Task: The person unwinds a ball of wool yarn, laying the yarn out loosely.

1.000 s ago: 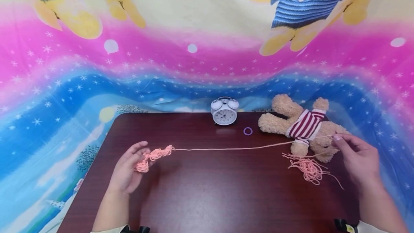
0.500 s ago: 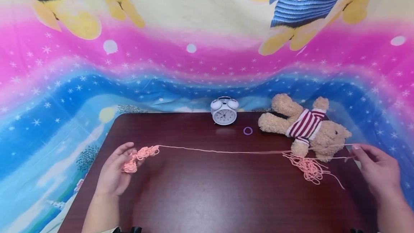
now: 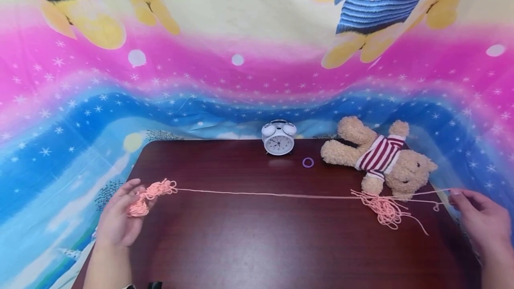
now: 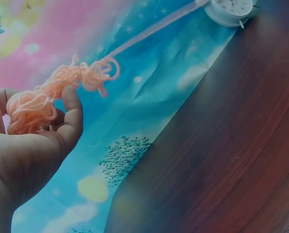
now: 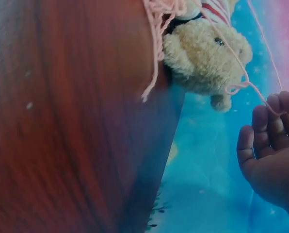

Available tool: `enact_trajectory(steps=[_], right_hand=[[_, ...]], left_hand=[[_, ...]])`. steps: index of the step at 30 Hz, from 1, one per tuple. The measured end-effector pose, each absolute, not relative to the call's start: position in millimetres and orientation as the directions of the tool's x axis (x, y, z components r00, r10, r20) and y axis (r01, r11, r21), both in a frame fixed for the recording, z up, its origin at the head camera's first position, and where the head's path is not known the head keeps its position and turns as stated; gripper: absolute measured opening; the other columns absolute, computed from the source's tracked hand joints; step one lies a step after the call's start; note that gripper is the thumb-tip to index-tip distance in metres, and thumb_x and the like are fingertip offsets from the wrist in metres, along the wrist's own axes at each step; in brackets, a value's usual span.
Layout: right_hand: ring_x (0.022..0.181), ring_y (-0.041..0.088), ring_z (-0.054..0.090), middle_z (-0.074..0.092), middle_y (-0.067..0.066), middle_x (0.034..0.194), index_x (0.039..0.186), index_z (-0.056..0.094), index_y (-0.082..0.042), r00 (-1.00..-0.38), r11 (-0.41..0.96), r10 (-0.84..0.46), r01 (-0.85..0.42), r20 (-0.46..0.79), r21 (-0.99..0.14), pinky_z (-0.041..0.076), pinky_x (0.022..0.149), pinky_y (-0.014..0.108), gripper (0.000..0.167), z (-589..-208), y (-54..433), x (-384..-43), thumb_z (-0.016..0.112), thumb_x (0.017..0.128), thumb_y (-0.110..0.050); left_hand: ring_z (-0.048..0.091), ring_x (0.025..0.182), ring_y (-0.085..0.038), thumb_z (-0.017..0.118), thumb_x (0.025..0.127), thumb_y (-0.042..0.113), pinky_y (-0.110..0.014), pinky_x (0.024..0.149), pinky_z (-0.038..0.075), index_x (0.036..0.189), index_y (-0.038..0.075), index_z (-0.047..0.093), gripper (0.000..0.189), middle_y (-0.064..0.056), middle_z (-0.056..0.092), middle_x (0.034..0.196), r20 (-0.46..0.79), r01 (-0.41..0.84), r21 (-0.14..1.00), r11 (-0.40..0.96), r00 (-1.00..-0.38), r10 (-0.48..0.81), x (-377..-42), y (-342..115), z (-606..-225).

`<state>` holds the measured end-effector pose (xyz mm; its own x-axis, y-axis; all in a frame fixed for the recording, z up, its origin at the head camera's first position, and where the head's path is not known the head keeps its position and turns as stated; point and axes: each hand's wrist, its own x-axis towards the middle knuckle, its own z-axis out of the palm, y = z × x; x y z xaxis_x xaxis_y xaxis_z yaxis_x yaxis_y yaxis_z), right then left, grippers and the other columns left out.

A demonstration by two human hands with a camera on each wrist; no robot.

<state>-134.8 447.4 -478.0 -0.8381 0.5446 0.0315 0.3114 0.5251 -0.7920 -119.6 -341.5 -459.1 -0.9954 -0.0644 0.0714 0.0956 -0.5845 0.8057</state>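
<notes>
At the left, my left hand holds a bunched skein of peach yarn with fingers curled round it; the left wrist view shows the skein against the palm. One strand runs from it across the table to my right hand, whose thumb and index finger pinch the yarn beyond the table's right edge. A second strand with a small loop hangs from the pinch, also visible in the right wrist view. Between the hands, nearer the right, a loose pile of yarn lies on the table.
A teddy bear in a striped sweater lies on its side at the back right, by the pile. A white twin-bell alarm clock stands at the back edge, with a purple ring beside it. Printed cloth hangs behind the dark table.
My hands have moved apart, the left one leftward with the skein and the right one rightward and a little lower. The strand between them has grown longer. Bear, clock and ring have stayed put.
</notes>
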Motion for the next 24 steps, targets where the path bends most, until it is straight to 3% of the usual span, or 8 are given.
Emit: enact_trajectory(steps=[4, 10, 13, 16, 18, 21, 24], right_hand=[[0.067, -0.021, 0.05, 0.051, -0.044, 0.07, 0.096, 0.069, -0.032, -0.833, 0.519, 0.554, 0.345, 0.0, -0.782, 0.04, 0.056, 0.007, 0.019, -481, 453, -133, 0.057, 0.106, -0.043], [0.067, -0.019, 0.048, 0.05, -0.042, 0.07, 0.115, 0.072, -0.018, -0.81, 0.487, 0.585, 0.389, -0.038, -0.782, 0.04, 0.057, 0.009, 0.032, -486, 456, -133, 0.057, 0.106, -0.044], [0.068, -0.018, 0.049, 0.052, -0.041, 0.07, 0.114, 0.075, -0.024, -0.809, 0.478, 0.587, 0.375, -0.028, -0.794, 0.041, 0.057, 0.01, 0.026, -490, 456, -132, 0.059, 0.105, -0.043], [0.068, -0.018, 0.051, 0.056, -0.039, 0.07, 0.1, 0.074, -0.036, -0.819, 0.453, 0.573, 0.327, -0.01, -0.83, 0.041, 0.056, 0.008, 0.013, -493, 455, -131, 0.062, 0.105, -0.037], [0.068, -0.019, 0.053, 0.058, -0.038, 0.07, 0.093, 0.072, -0.041, -0.835, 0.436, 0.55, 0.292, -0.004, -0.851, 0.042, 0.056, 0.006, 0.016, -494, 455, -131, 0.063, 0.104, -0.033], [0.073, -0.021, 0.048, 0.057, -0.041, 0.073, 0.091, 0.072, -0.042, -0.866, 0.485, 0.5, 0.272, 0.009, -0.831, 0.04, 0.06, 0.006, 0.015, -495, 454, -132, 0.065, 0.103, -0.035], [0.081, -0.02, 0.044, 0.059, -0.039, 0.079, 0.102, 0.078, -0.031, -0.914, 0.591, 0.405, 0.254, 0.01, -0.766, 0.039, 0.064, 0.01, 0.017, -497, 450, -133, 0.066, 0.101, -0.043]], left_hand=[[0.067, 0.092, -0.02, 0.029, 0.107, -0.009, -0.035, 0.09, 0.061, 0.121, 0.003, 0.056, 0.033, -0.008, 0.057, 0.105, 0.096, 0.143, 0.739, -0.658, -0.99, -0.107, -118, -349, -458], [0.064, 0.091, -0.024, 0.028, 0.107, -0.008, -0.038, 0.084, 0.062, 0.117, 0.001, 0.051, 0.026, -0.011, 0.054, 0.104, 0.075, 0.244, 0.598, -0.763, -0.965, -0.25, -117, -360, -457], [0.061, 0.09, -0.026, 0.033, 0.105, -0.01, -0.041, 0.079, 0.061, 0.115, 0.0, 0.048, 0.021, -0.013, 0.053, 0.103, 0.023, 0.317, 0.489, -0.812, -0.936, -0.351, -118, -364, -456], [0.059, 0.089, -0.027, 0.041, 0.099, -0.014, -0.044, 0.074, 0.06, 0.113, 0.0, 0.046, 0.021, -0.014, 0.053, 0.103, -0.026, 0.388, 0.406, -0.827, -0.9, -0.435, -118, -365, -455], [0.059, 0.087, -0.028, 0.044, 0.097, -0.015, -0.044, 0.072, 0.059, 0.112, -0.001, 0.046, 0.021, -0.016, 0.053, 0.102, -0.037, 0.417, 0.373, -0.829, -0.886, -0.463, -119, -365, -454], [0.059, 0.087, -0.029, 0.041, 0.099, -0.014, -0.044, 0.072, 0.059, 0.111, -0.001, 0.046, 0.018, -0.016, 0.053, 0.101, -0.014, 0.422, 0.38, -0.823, -0.887, -0.461, -119, -363, -454], [0.06, 0.088, -0.028, 0.035, 0.102, -0.011, -0.043, 0.075, 0.06, 0.111, -0.002, 0.046, 0.017, -0.016, 0.053, 0.101, 0.036, 0.413, 0.405, -0.816, -0.899, -0.437, -119, -358, -455]])
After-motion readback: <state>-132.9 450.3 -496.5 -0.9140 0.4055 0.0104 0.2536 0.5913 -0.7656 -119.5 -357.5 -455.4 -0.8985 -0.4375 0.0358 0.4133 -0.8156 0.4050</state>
